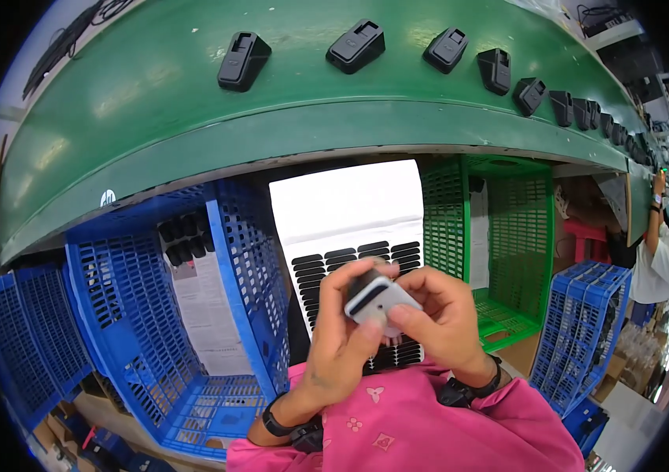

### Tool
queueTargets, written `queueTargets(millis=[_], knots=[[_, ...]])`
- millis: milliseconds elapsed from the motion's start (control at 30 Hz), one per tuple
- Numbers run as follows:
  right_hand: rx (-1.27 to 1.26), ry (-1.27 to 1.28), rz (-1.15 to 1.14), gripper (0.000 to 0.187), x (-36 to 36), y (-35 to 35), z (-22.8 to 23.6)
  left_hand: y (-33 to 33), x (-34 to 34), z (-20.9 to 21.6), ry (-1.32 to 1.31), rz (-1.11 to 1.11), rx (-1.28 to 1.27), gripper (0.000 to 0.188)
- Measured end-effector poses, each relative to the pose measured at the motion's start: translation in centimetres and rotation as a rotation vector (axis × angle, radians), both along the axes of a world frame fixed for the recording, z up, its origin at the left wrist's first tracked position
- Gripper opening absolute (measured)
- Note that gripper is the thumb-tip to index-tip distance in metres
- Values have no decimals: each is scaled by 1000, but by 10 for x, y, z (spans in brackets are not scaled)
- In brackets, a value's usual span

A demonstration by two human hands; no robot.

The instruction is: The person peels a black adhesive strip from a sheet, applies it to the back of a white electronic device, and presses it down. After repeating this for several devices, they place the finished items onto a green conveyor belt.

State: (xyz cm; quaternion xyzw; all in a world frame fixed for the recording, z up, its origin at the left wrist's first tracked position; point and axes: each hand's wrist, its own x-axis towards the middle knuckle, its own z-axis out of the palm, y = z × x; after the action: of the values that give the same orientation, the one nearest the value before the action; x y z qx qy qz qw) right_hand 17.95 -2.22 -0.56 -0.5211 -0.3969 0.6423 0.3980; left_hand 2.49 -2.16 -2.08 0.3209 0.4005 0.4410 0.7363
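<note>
Both my hands hold one small block-shaped device (385, 305) over my lap. Its pale grey face is turned up, with a small dark hole near the middle and a black strip along one edge; its dark side shows beneath my fingertips. My left hand (340, 334) is closed round the device's left side, the thumb pressed to its lower edge. From the right, my right hand (446, 318) grips it, thumb on the grey face. Just beyond the hands lies a white backing sheet (350, 197) bearing rows of black rounded pads (308, 265), partly covered by my hands.
Several black wedge-shaped docks (356, 46) stand in a line along the green bench (153, 94). A blue crate (244, 275) holding black parts and papers is on my left, a green crate (507, 228) on my right. Farther right are stacked blue crates (582, 334) and another person (659, 263).
</note>
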Motion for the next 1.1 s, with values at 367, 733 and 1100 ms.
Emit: queueTargets(millis=[367,733,1100], knots=[[216,-311,364,18,2,21,8,2,-43,-1,288,-541,290,78],[722,-1030,-7,21,-35,25,-41,-16,-43,-30,18,-66,120,61],[364,-314,165,11,-23,27,-14,-14,-47,-20,333,46,468,52]])
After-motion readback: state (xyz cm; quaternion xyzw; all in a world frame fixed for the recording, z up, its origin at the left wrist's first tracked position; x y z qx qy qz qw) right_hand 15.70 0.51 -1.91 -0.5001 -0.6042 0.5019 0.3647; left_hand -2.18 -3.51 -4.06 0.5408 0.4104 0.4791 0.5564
